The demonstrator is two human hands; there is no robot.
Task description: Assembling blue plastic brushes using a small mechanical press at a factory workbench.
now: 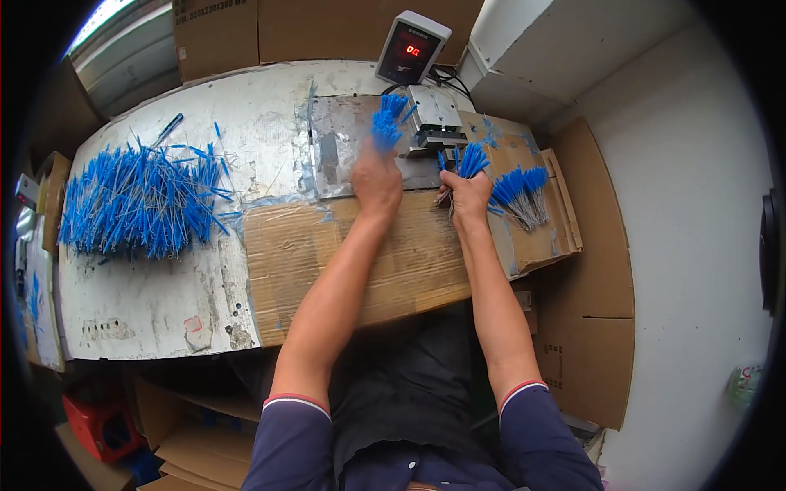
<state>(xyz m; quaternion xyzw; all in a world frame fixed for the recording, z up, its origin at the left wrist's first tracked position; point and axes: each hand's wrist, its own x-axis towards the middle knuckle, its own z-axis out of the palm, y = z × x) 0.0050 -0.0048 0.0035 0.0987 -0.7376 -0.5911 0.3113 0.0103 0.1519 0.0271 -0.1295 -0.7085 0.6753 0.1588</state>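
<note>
My left hand (376,178) grips a blurred bunch of thin blue-tipped wire pieces (388,121), tips up, over a metal plate (340,135) just left of a small metal device (435,124). My right hand (467,196) holds a second bunch of the same blue-tipped pieces (472,160) right under that device. A small fanned bundle (521,193) lies on the cardboard beside my right hand. A big loose heap of the blue pieces (139,200) covers the left of the worn white table (155,303).
A grey box with a red lit display (412,47) stands behind the device. A cardboard sheet (344,254) covers the table's front middle. Cardboard boxes (246,29) line the back; more cardboard (585,327) leans at the right, and a red item (98,425) sits below left.
</note>
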